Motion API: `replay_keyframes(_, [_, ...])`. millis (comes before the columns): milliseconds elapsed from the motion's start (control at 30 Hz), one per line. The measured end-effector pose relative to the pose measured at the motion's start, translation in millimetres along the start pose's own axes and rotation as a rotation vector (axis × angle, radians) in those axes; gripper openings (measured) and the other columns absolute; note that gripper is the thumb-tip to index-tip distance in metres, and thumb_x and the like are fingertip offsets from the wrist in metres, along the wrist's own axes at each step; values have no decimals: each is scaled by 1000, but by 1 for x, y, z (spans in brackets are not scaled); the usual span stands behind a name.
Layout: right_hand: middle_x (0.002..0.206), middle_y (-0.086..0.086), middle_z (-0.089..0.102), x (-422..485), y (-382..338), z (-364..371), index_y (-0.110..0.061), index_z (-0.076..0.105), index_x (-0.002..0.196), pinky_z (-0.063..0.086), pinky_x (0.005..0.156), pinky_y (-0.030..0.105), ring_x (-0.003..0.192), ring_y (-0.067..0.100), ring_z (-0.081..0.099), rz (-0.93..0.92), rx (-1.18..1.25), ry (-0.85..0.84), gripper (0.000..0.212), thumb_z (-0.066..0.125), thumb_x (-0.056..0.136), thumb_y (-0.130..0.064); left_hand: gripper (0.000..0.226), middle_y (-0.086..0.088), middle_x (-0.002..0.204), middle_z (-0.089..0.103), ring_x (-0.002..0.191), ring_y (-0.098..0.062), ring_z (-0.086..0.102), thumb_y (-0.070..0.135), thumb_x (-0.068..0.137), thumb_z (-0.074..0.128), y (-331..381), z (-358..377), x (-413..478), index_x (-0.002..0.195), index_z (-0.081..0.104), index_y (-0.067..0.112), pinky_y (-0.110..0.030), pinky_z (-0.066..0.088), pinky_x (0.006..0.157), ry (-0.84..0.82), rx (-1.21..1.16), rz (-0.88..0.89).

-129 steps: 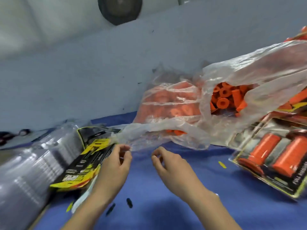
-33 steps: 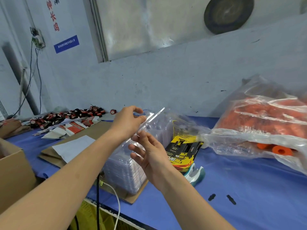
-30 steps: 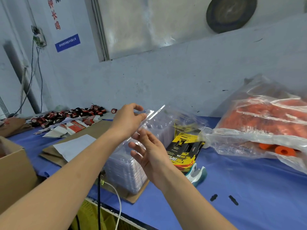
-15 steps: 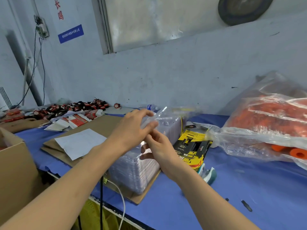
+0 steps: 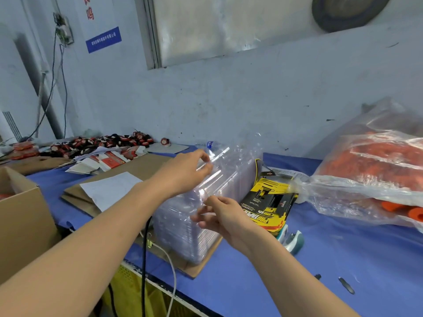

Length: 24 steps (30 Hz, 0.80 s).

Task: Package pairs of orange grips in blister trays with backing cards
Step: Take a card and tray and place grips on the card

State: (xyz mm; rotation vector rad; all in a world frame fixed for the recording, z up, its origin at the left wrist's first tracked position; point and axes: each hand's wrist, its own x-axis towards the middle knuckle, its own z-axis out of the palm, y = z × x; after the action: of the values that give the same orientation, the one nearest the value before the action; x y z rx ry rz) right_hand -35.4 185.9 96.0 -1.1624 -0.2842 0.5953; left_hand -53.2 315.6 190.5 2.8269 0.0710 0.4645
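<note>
A clear blister tray sits at the top of the nested tray stack on the worktop. A second ago it was tilted up clear of the stack; now it lies lower against it, so separating one tray seems unfinished. The left hand pinches its far edge, the right hand its near edge. Yellow backing cards lie just beside the stack; the bag of orange grips waits further right.

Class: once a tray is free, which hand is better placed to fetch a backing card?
Right hand: it sits beside the backing cards; the left hand grips the blister tray farther away.
</note>
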Motion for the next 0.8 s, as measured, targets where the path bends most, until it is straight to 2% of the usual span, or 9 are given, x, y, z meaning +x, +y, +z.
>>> replay_keyframes(100, [72, 18, 70, 1, -1, -3, 11, 52, 114, 57, 59, 22, 66, 26, 72, 67, 35, 42, 29, 48, 95, -10, 32, -1, 121, 65, 98, -21, 59, 54, 97, 47, 3, -12, 9, 117, 55, 31, -34, 45, 77, 139, -1, -52])
replay_keyframes(167, [67, 15, 70, 2, -3, -2, 13, 52, 113, 57, 59, 23, 67, 28, 72, 55, 45, 79, 28, 48, 95, -8, 32, -5, 120, 65, 97, -23, 58, 52, 97, 47, 4, -21, 14, 117, 55, 29, -33, 41, 75, 219, -28, -93])
replay_keyframes(267, [66, 15, 69, 5, -7, 8, 12, 55, 104, 55, 50, 24, 56, 24, 68, 50, -28, 153, 23, 48, 95, -8, 35, -8, 120, 65, 104, -27, 60, 51, 98, 46, 9, -32, 17, 122, 55, 27, -39, 49, 85, 332, -105, -136])
replay_keyframes(367, [62, 8, 65, 5, -11, 16, 2, 56, 90, 46, 39, 21, 44, 20, 62, 42, -190, 249, 20, 50, 97, -16, 35, -9, 121, 65, 113, -29, 58, 50, 98, 47, 20, -47, 11, 122, 56, 26, -46, 49, 94, 474, -219, -134])
replay_keyframes(500, [62, 1, 62, -5, -17, 10, -9, 56, 82, 37, 41, 16, 37, 11, 53, -43, -405, 352, 31, 49, 97, -35, 28, 0, 122, 64, 107, -17, 61, 49, 97, 52, 39, -64, -3, 115, 59, 29, -37, 51, 92, 538, -436, 29])
replay_keyframes(600, [85, 5, 65, -24, -37, -5, -16, 51, 93, 50, 67, 35, 72, 23, 64, -300, -329, 643, 24, 42, 98, -37, 20, 5, 104, 69, 92, -11, 67, 44, 98, 55, 57, -75, -16, 107, 63, 28, -29, 54, 76, 424, -766, 107])
replay_keyframes(667, [87, 0, 61, -51, -61, -19, -23, 45, 95, 41, 65, 36, 80, 20, 59, -666, -397, 905, 14, 39, 97, -36, 25, 2, 107, 73, 93, -13, 72, 44, 98, 54, 68, -77, -22, 112, 64, 26, -29, 58, 75, 206, -950, 109])
replay_keyframes(733, [80, -7, 54, -84, -83, -26, -29, 38, 93, 32, 62, 30, 71, 15, 52, -1051, -544, 927, 8, 37, 96, -36, 29, -2, 111, 74, 98, -19, 72, 43, 99, 52, 70, -72, -25, 117, 64, 24, -34, 61, 82, -57, -1055, 122])
replay_keyframes(800, [78, -10, 48, -120, -99, -36, -29, 38, 94, 35, 64, 30, 70, 18, 49, -1323, -743, 833, 3, 39, 97, -30, 30, -7, 113, 73, 103, -25, 71, 37, 101, 50, 78, -56, -24, 120, 63, 17, -37, 59, 87, -276, -1072, 154])
